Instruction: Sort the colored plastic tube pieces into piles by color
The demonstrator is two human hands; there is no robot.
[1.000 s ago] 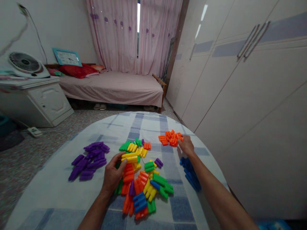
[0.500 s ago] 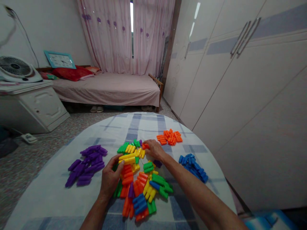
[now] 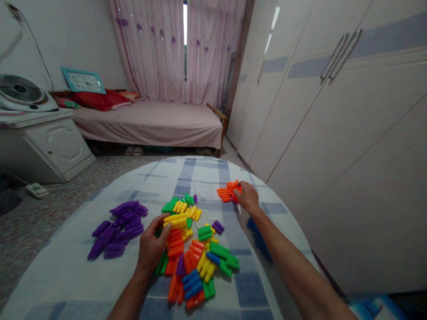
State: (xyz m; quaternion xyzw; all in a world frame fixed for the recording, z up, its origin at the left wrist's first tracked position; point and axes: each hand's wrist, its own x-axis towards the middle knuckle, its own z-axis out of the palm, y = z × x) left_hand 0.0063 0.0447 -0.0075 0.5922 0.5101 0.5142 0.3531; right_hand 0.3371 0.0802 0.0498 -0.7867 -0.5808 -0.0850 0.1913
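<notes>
My left hand (image 3: 154, 242) is closed, its thumb and fingers pinching a yellow plastic building block (image 3: 175, 221) at the left of a mixed-colour heap. That heap holds orange blocks (image 3: 190, 261), green blocks (image 3: 222, 254), a blue block (image 3: 192, 284) and a few purple ones (image 3: 218, 227). Farther off, my right hand (image 3: 248, 197) reaches over the pile of orange blocks (image 3: 227, 192). Its fingertips are closed at an orange block there, partly hidden by the hand.
A purple pile (image 3: 123, 224) lies at the left of the round table (image 3: 83, 284). My right forearm partly covers a blue pile (image 3: 256, 235). Beyond the table stand a bed (image 3: 150, 120), a white cabinet with a fan (image 3: 25, 93), and a tall wardrobe (image 3: 300, 133) on the right.
My right hand has moved right, from the far edge of the mixed heap to the orange pile, and an orange block is gone from that edge. My left hand stays on the yellow block.
</notes>
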